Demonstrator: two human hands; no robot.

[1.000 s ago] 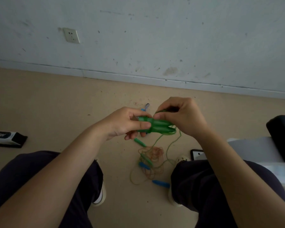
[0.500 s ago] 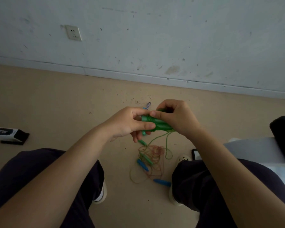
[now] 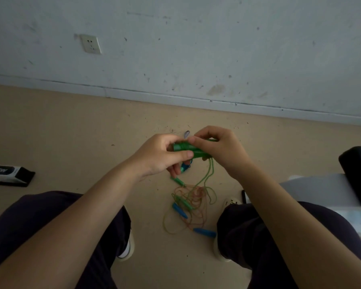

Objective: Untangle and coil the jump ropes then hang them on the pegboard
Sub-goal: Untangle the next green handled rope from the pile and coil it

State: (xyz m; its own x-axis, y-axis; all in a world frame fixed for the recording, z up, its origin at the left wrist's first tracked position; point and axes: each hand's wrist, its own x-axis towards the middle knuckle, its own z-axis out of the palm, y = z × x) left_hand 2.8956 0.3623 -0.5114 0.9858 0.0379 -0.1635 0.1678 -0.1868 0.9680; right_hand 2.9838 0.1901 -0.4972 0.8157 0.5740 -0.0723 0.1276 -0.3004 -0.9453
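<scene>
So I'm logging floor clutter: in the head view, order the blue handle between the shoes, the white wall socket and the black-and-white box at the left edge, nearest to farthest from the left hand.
1. Blue handle: on the floor below and right of the left hand.
2. White wall socket: up-left on the wall.
3. Black-and-white box: far left on the floor.

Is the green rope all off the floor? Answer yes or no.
No: both hands, left hand and right hand, hold the green bundle, but green cord trails to the floor tangle.
</scene>
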